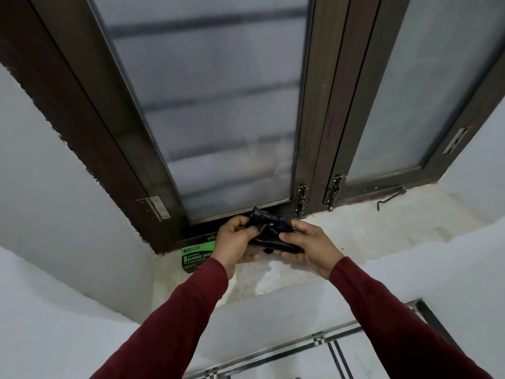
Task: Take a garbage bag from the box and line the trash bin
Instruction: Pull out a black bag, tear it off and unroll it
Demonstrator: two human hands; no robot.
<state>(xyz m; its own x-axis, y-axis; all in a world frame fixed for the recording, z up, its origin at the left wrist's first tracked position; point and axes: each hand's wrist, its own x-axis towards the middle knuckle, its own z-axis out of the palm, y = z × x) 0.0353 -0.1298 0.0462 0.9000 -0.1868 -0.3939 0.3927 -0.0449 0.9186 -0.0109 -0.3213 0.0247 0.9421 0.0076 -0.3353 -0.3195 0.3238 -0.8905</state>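
A folded black garbage bag [269,228] is held between both hands above the window sill. My left hand [235,243] pinches its left edge and my right hand [308,247] grips its lower right part. The green and black garbage bag box [195,255] lies flat on the sill just left of my left hand, partly covered by my wrist. No trash bin shows in the head view.
A pale stone window sill [355,231] runs under a brown-framed window with frosted glass [218,105]. Latches [302,199] and a metal stay hook [390,198] sit at the frame's base. White walls flank the recess; tiled floor [314,351] shows below.
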